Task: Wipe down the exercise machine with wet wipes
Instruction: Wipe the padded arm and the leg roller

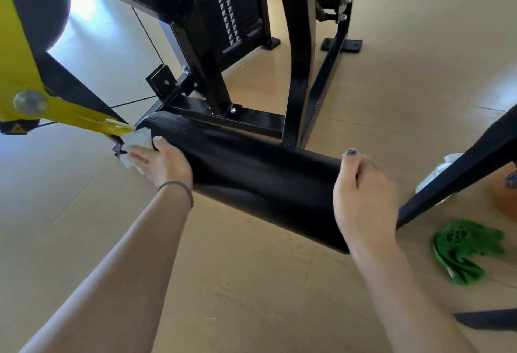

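Observation:
A black padded roller (251,173) of the exercise machine lies across the middle of the head view, fixed to a yellow arm (72,117) on its left. My left hand (159,161) presses a white wet wipe (135,143) against the roller's left end, near the yellow arm. My right hand (363,199) grips the roller's right end, thumb on top and fingers wrapped behind. The black frame (298,73) and weight stack (232,17) stand behind the roller.
A crumpled green cloth (467,249) lies on the tan floor at the right. A black bar (458,168) slants across the right side, with a white pack of wipes (436,171) and an orange object (505,199) behind it.

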### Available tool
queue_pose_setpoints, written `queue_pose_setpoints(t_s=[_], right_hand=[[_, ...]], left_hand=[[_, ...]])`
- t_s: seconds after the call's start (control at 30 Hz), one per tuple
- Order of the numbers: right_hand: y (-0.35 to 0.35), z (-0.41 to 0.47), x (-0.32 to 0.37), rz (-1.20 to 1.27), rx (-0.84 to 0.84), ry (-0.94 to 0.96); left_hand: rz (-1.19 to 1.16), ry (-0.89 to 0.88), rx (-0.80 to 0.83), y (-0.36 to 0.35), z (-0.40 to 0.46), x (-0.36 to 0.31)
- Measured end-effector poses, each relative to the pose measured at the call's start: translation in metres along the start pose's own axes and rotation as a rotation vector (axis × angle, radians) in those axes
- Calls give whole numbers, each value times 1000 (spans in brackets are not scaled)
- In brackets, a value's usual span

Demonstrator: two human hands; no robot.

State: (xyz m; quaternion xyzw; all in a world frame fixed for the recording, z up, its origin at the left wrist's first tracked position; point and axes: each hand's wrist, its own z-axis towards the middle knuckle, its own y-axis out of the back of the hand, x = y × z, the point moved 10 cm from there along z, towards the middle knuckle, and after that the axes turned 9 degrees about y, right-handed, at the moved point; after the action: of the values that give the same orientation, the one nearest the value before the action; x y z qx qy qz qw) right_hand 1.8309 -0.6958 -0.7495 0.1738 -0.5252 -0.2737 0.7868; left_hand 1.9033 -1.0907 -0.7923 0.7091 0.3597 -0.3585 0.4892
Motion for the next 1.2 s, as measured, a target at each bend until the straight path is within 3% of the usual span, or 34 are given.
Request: queue_pose_setpoints(t_s=[0.07,0.23,0.37,0.5,0.6,0.67,0.8,0.87,0.97,1.03,1.1,1.2], right_hand=[[3,-2,-4,82,-33,-48],[-1,-4,-21,252,17,-249],[-1,-6,-32,396,-1,-368],[-3,-8,-44,346,61,-438],[-12,-12,-49,291,141,-463],[-11,-14,-45,223,111,-392],[2,-27,-32,170,-73,-175],[1,-35,-27,224,-91,-73],[9,-43,-24,299,-137,-18],[15,-40,-31,323,-144,-145],[10,-33,-40,347,-71,-281],[5,-14,-28,327,17,-292]], left_hand=[[203,-243,74,-17,-42,-10],[615,-1217,460,-66,-233,-29],[722,-1451,611,-81,-301,-10],[802,-1507,684,-84,-278,-21],[818,-1320,460,-71,-197,-48],[847,-1273,396,-66,-178,-51],[842,-1473,587,-79,-259,-27],[819,-1554,723,-82,-300,-13],[864,-1619,792,-83,-308,-7],[887,-1543,711,-84,-267,-21],[887,-1378,522,-75,-201,-43],[905,-1228,370,-61,-154,-53]])
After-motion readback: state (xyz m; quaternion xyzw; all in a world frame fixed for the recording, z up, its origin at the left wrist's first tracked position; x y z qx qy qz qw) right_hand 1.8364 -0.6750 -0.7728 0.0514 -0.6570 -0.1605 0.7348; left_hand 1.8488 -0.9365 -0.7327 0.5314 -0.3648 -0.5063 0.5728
